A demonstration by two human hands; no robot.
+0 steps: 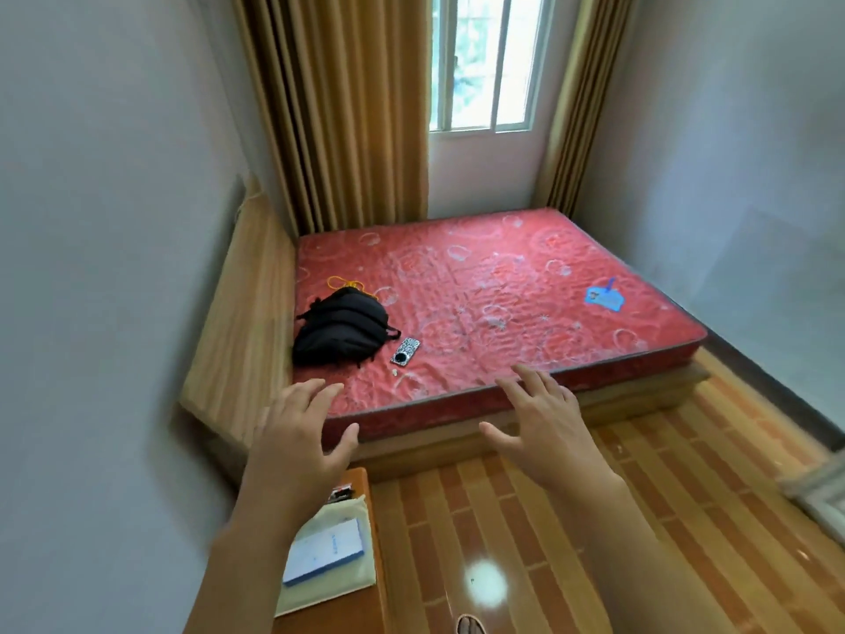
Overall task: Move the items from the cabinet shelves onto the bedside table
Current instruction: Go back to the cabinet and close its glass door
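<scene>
Both hands are raised in front of me with fingers spread, holding nothing. My left hand (299, 434) hovers above the orange-brown bedside table (366, 487), which stands beside the bed at the lower left. On that table lie a cream cloth pouch (329, 583), a white booklet with a blue edge (327, 553) on top of the pouch, and a small dark item (340, 494) behind it. My right hand (542, 423) hangs over the floor in front of the bed edge. No cabinet is in view.
A bed with a red mattress (503, 304) fills the room's middle. On it lie a black backpack (343, 327), a patterned phone (405, 350), an orange cord (343, 282) and a blue tag (603, 296). Tiled floor (640, 519) stretches right; curtains and a window stand behind.
</scene>
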